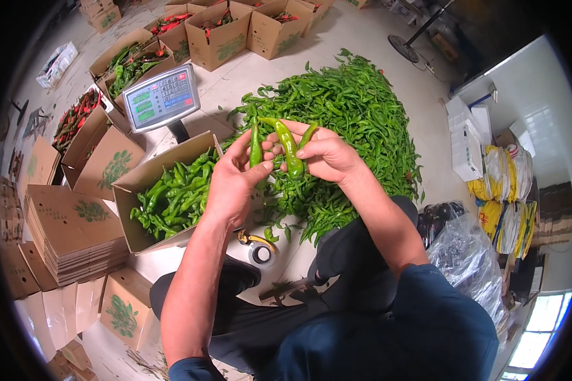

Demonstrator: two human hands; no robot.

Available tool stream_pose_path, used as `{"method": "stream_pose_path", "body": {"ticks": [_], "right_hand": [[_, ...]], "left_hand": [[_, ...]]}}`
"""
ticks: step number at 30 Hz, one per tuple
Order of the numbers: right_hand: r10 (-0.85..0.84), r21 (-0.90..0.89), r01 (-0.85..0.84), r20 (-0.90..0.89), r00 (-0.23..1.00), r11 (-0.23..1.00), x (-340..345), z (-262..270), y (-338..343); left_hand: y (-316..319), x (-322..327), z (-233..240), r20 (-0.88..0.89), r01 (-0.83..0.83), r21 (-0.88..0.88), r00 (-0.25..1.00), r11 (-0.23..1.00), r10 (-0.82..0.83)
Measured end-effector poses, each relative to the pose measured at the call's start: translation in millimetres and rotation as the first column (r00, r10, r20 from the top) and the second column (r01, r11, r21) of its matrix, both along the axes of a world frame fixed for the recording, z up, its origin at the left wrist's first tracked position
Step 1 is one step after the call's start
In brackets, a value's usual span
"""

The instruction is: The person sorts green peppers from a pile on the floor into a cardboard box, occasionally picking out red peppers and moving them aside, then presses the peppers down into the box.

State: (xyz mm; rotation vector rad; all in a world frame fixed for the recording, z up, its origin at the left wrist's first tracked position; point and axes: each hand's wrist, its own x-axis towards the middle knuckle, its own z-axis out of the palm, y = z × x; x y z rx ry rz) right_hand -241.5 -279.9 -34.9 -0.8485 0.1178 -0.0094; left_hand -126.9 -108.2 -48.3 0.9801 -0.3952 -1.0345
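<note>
My left hand [240, 176] holds a green chili pepper [256, 143] upright between thumb and fingers. Close beside it, my right hand [321, 151] grips a larger, light green curved pepper [288, 147] and a smaller, thin one [307, 135]. Beyond and below both hands, a large heap of green peppers [352, 100] spreads over the floor. Left of my left wrist stands an open cardboard box [164, 244], partly filled with green peppers [178, 195]. A digital scale's display and keypad [162, 97] rise behind that box.
Open cartons of red and green peppers [219, 40] curve around the far left. Flattened cardboard boxes [71, 224] are stacked at left. A tape dispenser [259, 252] lies between my legs. At right are a clear plastic bag [467, 262], white foam boxes [466, 143] and yellow-white sacks [500, 176].
</note>
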Motion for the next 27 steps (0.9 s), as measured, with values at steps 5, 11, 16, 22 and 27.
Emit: {"method": "stream_pose_path", "body": {"ticks": [5, 11, 16, 22, 27], "right_hand": [[-0.01, -0.01, 0.01, 0.035, 0.999, 1.0, -2.1, -10.6, -8.8], [-0.043, -0.04, 0.044, 0.023, 0.999, 0.998, -3.9, -8.4, -5.6], [-0.062, -0.132, 0.057, -0.032, 0.998, 0.99, -4.7, -3.0, 2.6], [-0.088, -0.21, 0.063, -0.111, 0.99, 0.976, -8.2, -8.3, 1.2], [-0.069, -0.077, 0.065, -0.053, 0.996, 0.995, -11.9, -7.9, 3.1]], "left_hand": [[-5.6, -6.1, 1.6, 0.079, 0.007, 0.04, 0.997, 0.999, -0.01], [-4.9, -6.9, 2.4, 0.069, -0.028, 0.062, 0.997, 0.998, 0.023], [-7.1, -7.2, -6.3, 0.077, -0.017, 0.109, 0.997, 0.994, 0.008], [-5.0, -7.6, 0.9, -0.024, -0.075, 0.186, 0.996, 0.98, 0.081], [-1.8, -7.5, 3.5, 0.004, -0.04, 0.21, 0.999, 0.977, 0.04]]}}
